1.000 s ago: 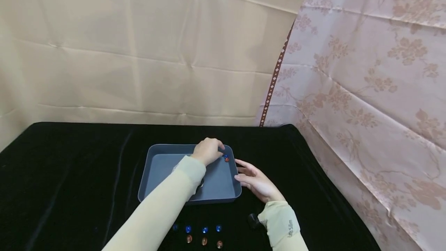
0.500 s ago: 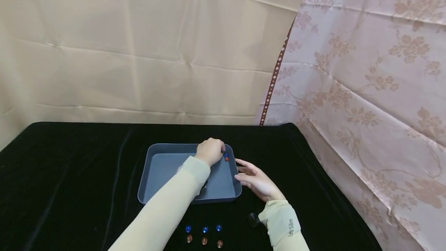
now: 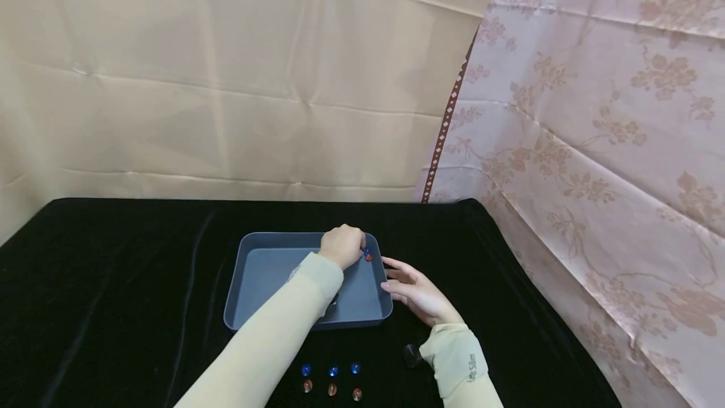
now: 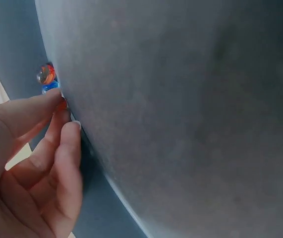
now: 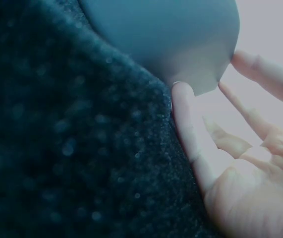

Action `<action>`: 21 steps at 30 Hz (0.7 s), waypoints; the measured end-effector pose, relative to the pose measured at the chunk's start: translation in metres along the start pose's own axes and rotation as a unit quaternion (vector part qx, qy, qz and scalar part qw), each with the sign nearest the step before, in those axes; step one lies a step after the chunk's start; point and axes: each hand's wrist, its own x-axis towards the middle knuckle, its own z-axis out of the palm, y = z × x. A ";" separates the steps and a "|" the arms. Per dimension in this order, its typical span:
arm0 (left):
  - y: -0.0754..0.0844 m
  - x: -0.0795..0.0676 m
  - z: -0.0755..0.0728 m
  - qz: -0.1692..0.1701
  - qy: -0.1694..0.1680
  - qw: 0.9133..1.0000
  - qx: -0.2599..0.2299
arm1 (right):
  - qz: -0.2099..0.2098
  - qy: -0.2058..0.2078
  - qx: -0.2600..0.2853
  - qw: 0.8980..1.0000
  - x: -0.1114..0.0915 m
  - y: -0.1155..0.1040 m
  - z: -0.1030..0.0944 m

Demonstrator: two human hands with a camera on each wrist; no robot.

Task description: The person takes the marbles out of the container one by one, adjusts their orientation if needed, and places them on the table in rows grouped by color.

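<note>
My left hand (image 3: 343, 246) reaches into the grey-blue tray (image 3: 247, 282), near its far right corner. In the left wrist view, the thumb (image 4: 37, 110) and fingers pinch a small reddish marble (image 4: 62, 103), mostly hidden between them. Right beside it, against the tray wall, lie a blue marble (image 4: 50, 88) and a clear orange-red marble (image 4: 46, 75). My right hand (image 3: 420, 298) is at the tray's right side. Its fingers are fairly straight, and their tips touch the outer wall (image 5: 191, 64), as the right wrist view shows.
On the black cloth (image 3: 141, 282) in front of the tray are three blue marbles (image 3: 333, 371) in a row, with three amber marbles (image 3: 332, 390) nearer. A black wrist device (image 3: 412, 356) sits by the right sleeve. Curtains (image 3: 255, 80) hang behind the table.
My left hand has shifted slightly right and its fingers have closed in by the corner marbles. Its sleeve now covers a blue marble at the row's left end. My right hand stays put.
</note>
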 end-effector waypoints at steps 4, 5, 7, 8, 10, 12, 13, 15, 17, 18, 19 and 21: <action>-0.001 0.000 0.002 -0.001 -0.022 1.000 -0.006 | 0.002 -0.001 -0.004 1.000 0.000 0.000 0.001; -0.002 0.000 0.002 -0.001 -0.025 1.000 -0.007 | 0.002 -0.002 -0.005 1.000 0.000 0.000 0.001; -0.002 0.000 0.003 -0.003 -0.029 1.000 -0.010 | 0.001 -0.003 -0.004 1.000 0.000 0.000 0.001; -0.001 0.000 0.003 -0.004 -0.031 0.999 -0.010 | 0.000 -0.004 -0.003 1.000 -0.001 0.000 0.001; -0.001 0.000 0.003 -0.007 -0.032 0.999 -0.009 | -0.002 -0.005 -0.001 1.000 0.000 0.000 0.001; -0.001 0.000 0.004 -0.009 -0.033 0.999 -0.006 | -0.004 -0.007 0.001 1.000 0.000 0.000 0.001; -0.001 -0.001 0.003 -0.010 -0.034 0.999 -0.004 | -0.006 -0.008 0.001 1.000 0.000 0.001 0.001; -0.001 -0.001 0.003 -0.013 -0.034 0.999 -0.005 | -0.007 -0.010 -0.001 1.000 0.000 0.001 0.001; -0.002 -0.002 0.002 -0.015 -0.032 0.999 -0.010 | -0.008 -0.012 -0.003 1.000 0.000 0.001 0.000; -0.002 -0.002 0.002 -0.017 -0.031 0.999 -0.014 | -0.008 -0.013 -0.004 1.000 0.000 0.001 0.000; -0.003 -0.003 0.002 -0.018 -0.031 0.999 -0.020 | -0.007 -0.013 -0.004 1.000 0.000 0.001 0.000; -0.003 -0.003 0.000 -0.022 -0.033 0.999 -0.029 | -0.005 -0.014 -0.005 1.000 -0.001 0.001 0.000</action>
